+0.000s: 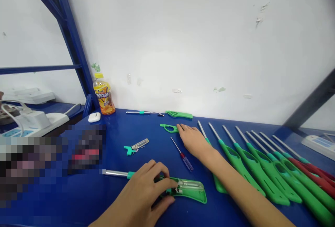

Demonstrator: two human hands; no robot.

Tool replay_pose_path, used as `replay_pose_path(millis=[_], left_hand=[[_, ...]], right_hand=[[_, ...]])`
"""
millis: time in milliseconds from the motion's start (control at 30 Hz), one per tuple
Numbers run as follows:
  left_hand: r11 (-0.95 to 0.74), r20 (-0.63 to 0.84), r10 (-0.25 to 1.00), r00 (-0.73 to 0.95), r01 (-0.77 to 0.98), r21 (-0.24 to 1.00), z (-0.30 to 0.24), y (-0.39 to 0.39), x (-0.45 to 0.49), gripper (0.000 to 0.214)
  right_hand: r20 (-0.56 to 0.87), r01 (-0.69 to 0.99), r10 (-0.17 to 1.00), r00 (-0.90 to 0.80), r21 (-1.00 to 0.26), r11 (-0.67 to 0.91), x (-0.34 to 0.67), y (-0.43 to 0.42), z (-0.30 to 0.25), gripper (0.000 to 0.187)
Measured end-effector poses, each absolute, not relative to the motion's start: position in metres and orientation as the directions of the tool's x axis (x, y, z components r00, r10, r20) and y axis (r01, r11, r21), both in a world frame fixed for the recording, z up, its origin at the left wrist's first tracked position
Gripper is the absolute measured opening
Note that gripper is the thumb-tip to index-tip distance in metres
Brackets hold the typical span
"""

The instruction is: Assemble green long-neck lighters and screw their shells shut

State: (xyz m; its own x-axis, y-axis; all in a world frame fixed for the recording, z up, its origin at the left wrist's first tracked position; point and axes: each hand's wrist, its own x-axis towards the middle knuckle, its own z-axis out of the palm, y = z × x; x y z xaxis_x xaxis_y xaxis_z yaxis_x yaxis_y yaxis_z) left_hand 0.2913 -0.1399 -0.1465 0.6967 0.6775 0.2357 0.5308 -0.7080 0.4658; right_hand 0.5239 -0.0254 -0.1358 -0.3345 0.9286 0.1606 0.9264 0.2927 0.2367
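My left hand [150,188] curls over an opened green gas lighter [201,197], which lies on the blue table with its metal tube pointing left. A clear fuel tank [192,184] sits in its handle; my fingertips are at the inner parts beside the tank and hide some of them. Farther back, my right hand [192,139] closes over a loose green lighter casing half [167,128], covering its handle end. A screwdriver [186,160] with a clear red and blue handle lies just in front of it. Left of that is a separate clear tank with a teal trigger [136,146].
Several assembled green lighters [240,164] and red ones [311,173] line the right side. Along the wall lie a metal tube [134,112] and another green casing piece [179,114]. A drink bottle [104,96] and white earbud case [94,117] stand back left, near a blue frame post [74,45].
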Motion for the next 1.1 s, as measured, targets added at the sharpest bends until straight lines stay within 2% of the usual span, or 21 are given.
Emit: replay_pose_path(millis=[267, 467, 567, 633, 700, 800, 867, 933, 1100], left_hand=[[-0.664, 0.172, 0.718, 0.674, 0.590, 0.459, -0.139, -0.142, 0.294, 0.027], [-0.660, 0.159, 0.717, 0.679, 0.587, 0.468, -0.135, -0.142, 0.293, 0.032], [-0.671, 0.222, 0.709, 0.670, 0.543, 0.505, -0.129, -0.144, 0.287, 0.030], [-0.695, 0.318, 0.699, 0.640, 0.504, 0.513, -0.124, -0.144, 0.280, 0.024], [-0.710, 0.412, 0.698, 0.585, 0.491, 0.506, -0.120, -0.142, 0.272, 0.023], [-0.656, 0.480, 0.752, 0.452, 0.580, 0.482, -0.120, -0.135, 0.258, 0.021], [-0.620, 0.476, 0.776, 0.413, 0.638, 0.458, -0.125, -0.130, 0.250, 0.032], [-0.637, 0.450, 0.764, 0.462, 0.649, 0.415, -0.130, -0.125, 0.245, 0.045], [-0.687, 0.322, 0.726, 0.608, 0.629, 0.364, -0.135, -0.120, 0.244, 0.027]], right_hand=[[0.124, 0.926, 0.941, -0.315, 0.258, 0.276, 0.513, -0.039, -0.132, 0.037], [0.195, 0.939, 0.928, -0.318, 0.199, 0.280, 0.532, -0.053, -0.103, 0.035], [0.258, 0.942, 0.906, -0.334, 0.114, 0.315, 0.543, -0.082, -0.094, 0.047], [0.285, 0.926, 0.883, -0.373, 0.056, 0.373, 0.546, -0.109, -0.095, 0.047], [0.393, 0.871, 0.805, -0.444, -0.020, 0.490, 0.546, -0.135, -0.099, 0.041], [0.384, 0.803, 0.745, -0.546, -0.014, 0.596, 0.545, -0.161, -0.106, 0.032], [0.369, 0.772, 0.721, -0.586, -0.014, 0.635, 0.543, -0.168, -0.110, 0.029], [0.357, 0.759, 0.718, -0.597, -0.037, 0.650, 0.540, -0.169, -0.113, 0.028], [0.321, 0.744, 0.715, -0.621, -0.044, 0.667, 0.536, -0.165, -0.114, 0.031]])
